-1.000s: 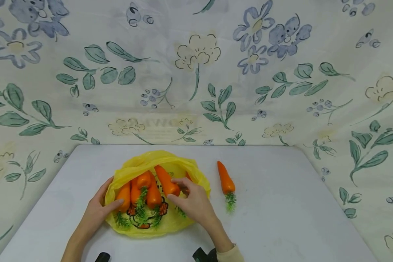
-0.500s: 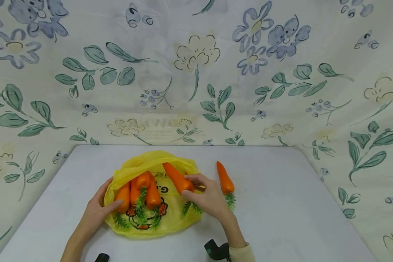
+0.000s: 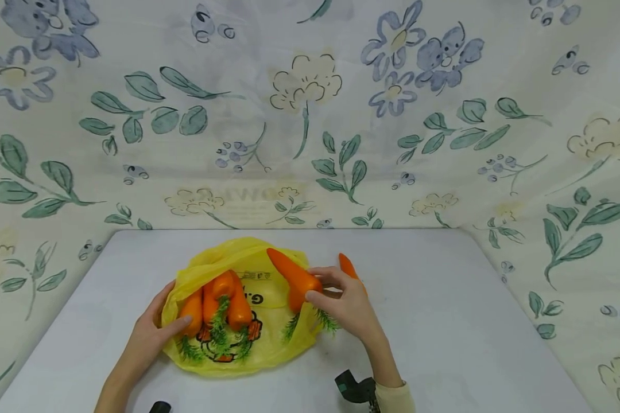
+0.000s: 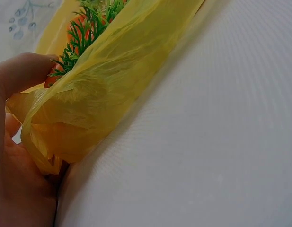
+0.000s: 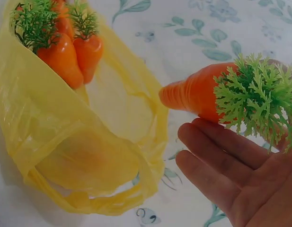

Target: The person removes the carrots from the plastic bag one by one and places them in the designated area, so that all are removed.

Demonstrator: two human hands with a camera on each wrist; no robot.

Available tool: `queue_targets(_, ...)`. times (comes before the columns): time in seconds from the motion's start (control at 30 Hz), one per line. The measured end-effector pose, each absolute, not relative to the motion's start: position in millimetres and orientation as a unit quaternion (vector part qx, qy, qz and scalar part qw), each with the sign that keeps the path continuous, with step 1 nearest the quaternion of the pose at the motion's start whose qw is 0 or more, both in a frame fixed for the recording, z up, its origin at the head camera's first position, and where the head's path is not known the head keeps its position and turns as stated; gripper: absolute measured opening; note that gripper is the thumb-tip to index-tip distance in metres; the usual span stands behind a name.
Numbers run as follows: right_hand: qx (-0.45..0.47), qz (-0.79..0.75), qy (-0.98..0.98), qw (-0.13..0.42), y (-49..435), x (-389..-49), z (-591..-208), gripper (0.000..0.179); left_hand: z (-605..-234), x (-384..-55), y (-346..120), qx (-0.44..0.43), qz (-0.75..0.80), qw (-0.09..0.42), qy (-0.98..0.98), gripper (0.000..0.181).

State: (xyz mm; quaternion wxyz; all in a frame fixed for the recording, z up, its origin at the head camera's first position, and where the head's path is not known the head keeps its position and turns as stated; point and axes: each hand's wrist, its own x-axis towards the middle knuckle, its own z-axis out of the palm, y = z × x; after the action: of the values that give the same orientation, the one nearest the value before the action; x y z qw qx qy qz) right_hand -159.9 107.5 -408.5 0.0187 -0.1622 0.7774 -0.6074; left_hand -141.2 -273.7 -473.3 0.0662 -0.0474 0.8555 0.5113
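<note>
A yellow plastic bag [image 3: 243,248] lies on its side with its mouth spread, and several orange carrots [image 3: 239,312] with green tops rest inside. My left hand [image 3: 148,330] grips the bag's left edge, thumb over the rim against a carrot, other fingers mostly hidden behind the plastic. In my right hand [image 3: 352,307] is another carrot [image 5: 198,90], pinched near its leafy end, its tip pointing up and left over the bag's right rim. Beneath it, one more carrot [image 3: 295,303] shows at the right of the bag.
Partly hidden behind my right hand, a loose carrot [image 3: 346,265] lies right of the bag on the white table [image 3: 444,321]. Flower-patterned cloth [image 3: 299,143] rises behind the table. Black wrist devices [image 3: 355,387] show near the front.
My right hand has moved right with the carrot, from inside the bag to over its right rim. A carrot beneath has come into view. The left hand stays on the bag.
</note>
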Motion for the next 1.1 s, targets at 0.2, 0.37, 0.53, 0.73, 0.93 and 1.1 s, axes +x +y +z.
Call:
queue_targets(0.2, -0.169, -0.611, 0.773, 0.012, 117, -159, -406, 0.035, -473, -141, -274, -0.046, 0.509, 0.069, 0.857, 0.093)
queue_targets(0.37, -0.158, -0.61, 0.776, -0.034, 128, -161, -406, 0.034, -474, -142, -275, -0.044, 0.507, 0.066, 0.858, 0.093)
queue_targets(0.53, -0.148, -0.621, 0.768, -0.06, 139, -164, -407, 0.036, -475, -142, -275, -0.046, 0.505, 0.067, 0.859, 0.094)
queue_targets(0.73, -0.09, -0.65, 0.751, -0.073, 153, -167, -411, 0.037, -474, -142, -275, -0.047, 0.512, 0.067, 0.855, 0.095)
queue_targets(0.93, -0.044, -0.647, 0.756, -0.088, 172, -170, -416, 0.038, -474, -142, -274, -0.05, 0.512, 0.069, 0.855, 0.095)
queue_targets(1.1, -0.023, -0.644, 0.759, -0.092, 190, -170, -418, 0.04, -475, -141, -274, -0.048, 0.504, 0.064, 0.86, 0.094)
